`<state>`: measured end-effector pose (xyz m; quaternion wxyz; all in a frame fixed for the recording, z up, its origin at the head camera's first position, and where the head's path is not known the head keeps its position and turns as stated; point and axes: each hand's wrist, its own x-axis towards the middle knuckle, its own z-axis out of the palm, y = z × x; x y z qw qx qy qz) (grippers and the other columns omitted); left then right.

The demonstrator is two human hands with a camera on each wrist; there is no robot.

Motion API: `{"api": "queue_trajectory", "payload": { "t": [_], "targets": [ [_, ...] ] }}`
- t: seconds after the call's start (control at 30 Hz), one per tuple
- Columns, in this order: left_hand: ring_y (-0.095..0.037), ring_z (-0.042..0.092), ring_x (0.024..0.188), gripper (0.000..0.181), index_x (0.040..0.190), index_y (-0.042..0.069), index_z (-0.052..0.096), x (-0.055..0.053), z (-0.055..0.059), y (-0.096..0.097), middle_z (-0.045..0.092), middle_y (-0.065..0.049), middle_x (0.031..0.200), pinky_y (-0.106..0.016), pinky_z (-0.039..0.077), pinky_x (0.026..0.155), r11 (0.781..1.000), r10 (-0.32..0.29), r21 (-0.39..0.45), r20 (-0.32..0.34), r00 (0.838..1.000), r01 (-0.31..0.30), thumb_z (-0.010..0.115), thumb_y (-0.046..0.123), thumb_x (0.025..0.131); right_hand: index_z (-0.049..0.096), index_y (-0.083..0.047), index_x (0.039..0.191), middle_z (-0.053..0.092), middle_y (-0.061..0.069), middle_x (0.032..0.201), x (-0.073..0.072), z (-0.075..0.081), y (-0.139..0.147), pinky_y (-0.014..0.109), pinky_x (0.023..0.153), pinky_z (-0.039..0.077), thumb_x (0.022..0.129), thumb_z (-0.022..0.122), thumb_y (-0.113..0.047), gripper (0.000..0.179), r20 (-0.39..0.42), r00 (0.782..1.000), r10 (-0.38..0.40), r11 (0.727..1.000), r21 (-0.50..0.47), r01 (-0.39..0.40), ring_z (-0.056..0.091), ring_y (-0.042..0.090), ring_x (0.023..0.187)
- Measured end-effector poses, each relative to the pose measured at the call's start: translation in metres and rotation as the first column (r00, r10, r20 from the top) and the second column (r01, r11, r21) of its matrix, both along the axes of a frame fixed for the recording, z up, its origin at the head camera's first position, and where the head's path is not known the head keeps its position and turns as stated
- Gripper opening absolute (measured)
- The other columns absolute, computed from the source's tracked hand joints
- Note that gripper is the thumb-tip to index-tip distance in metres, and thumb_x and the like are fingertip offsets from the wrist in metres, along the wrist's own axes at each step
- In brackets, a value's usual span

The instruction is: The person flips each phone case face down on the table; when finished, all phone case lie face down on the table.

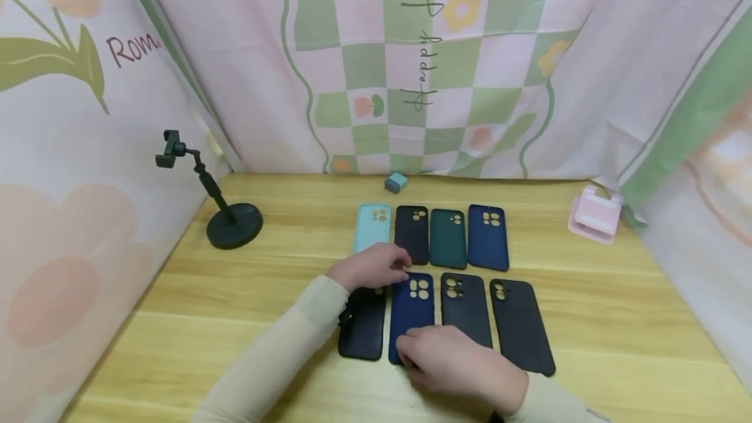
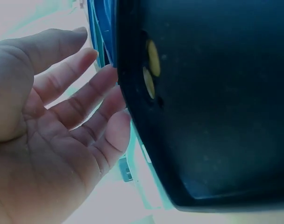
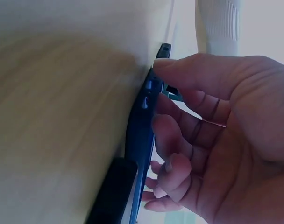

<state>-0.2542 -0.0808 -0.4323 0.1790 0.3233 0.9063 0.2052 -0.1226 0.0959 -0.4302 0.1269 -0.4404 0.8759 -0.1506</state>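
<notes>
My left hand (image 1: 376,265) is at the top edge of a navy blue phone case (image 1: 405,318) in the front row, over the gap between the rows. Its fingers are loosely bent with the thumb apart, and the left wrist view shows an unoccupied palm. My right hand (image 1: 443,358) is at the lower end of that blue case, fingers curved and the thumb tip at its edge. A black case (image 1: 361,338) lies left of the blue one, partly under my left wrist. Right of it lie a dark case (image 1: 466,305), partly covered by my right hand, and another black case (image 1: 523,325).
Behind is a row with a light blue case (image 1: 371,234), a black case (image 1: 412,237), a dark green case (image 1: 448,240) and a blue case (image 1: 489,240). Further out stand a small blue block (image 1: 396,182), a black phone stand (image 1: 234,226) and a pink holder (image 1: 596,215).
</notes>
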Motion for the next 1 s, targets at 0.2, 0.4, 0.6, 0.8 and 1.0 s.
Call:
{"api": "queue_trajectory", "payload": {
  "t": [0.2,0.4,0.6,0.8,1.0],
  "targets": [
    [-0.006,0.060,0.092,0.022,0.118,0.015,0.068,0.002,-0.001,0.000,0.068,0.004,0.107,-0.024,0.049,0.083,1.000,0.002,-0.003,0.000,1.000,-0.002,0.063,0.023,0.098,0.049,-0.026,0.075,0.039,-0.016,0.067,0.000,0.001,-0.006,0.022,0.050,0.035,0.088,0.071,-0.015,0.028,-0.016,1.000,0.005,1.000,0.023,-0.005,0.039,0.002,0.056],
    [-0.005,0.059,0.089,0.022,0.117,0.014,0.068,0.000,0.001,-0.004,0.067,0.006,0.105,-0.023,0.049,0.080,0.998,0.005,0.064,0.017,1.000,-0.006,0.063,0.023,0.098,0.054,-0.024,0.081,0.044,-0.016,0.072,-0.002,0.002,-0.007,0.021,0.054,0.039,0.089,0.068,-0.011,0.021,0.041,0.999,0.007,1.000,0.010,-0.007,0.043,0.001,0.060],
    [-0.006,0.060,0.089,0.022,0.114,0.015,0.070,-0.004,0.002,-0.011,0.067,0.008,0.105,-0.026,0.049,0.082,0.976,0.004,0.219,0.012,1.000,-0.006,0.056,0.027,0.101,0.053,-0.021,0.100,0.056,-0.011,0.085,-0.003,0.004,0.000,0.022,0.062,0.045,0.087,0.065,-0.006,0.022,0.094,0.995,-0.039,0.998,-0.037,0.043,0.049,0.001,0.067],
    [-0.012,0.058,0.099,0.028,0.110,0.017,0.070,-0.003,0.007,-0.015,0.065,0.009,0.108,-0.029,0.047,0.088,0.949,0.014,0.315,0.046,0.999,-0.028,0.049,0.008,0.094,0.048,-0.017,0.121,0.057,-0.010,0.086,0.001,0.007,0.008,0.019,0.062,0.045,0.088,0.065,-0.005,0.039,0.059,0.998,-0.022,0.986,-0.164,0.031,0.051,0.000,0.067],
    [-0.018,0.059,0.103,0.029,0.107,0.017,0.071,0.000,0.005,-0.016,0.064,0.009,0.107,-0.032,0.047,0.090,0.940,-0.008,0.340,0.038,0.999,-0.006,0.055,0.000,0.089,0.050,-0.017,0.137,0.053,-0.014,0.085,0.001,0.010,0.014,0.018,0.063,0.044,0.089,0.068,-0.009,0.052,0.041,0.999,0.017,0.977,-0.211,-0.008,0.048,0.000,0.067]
  ]
}}
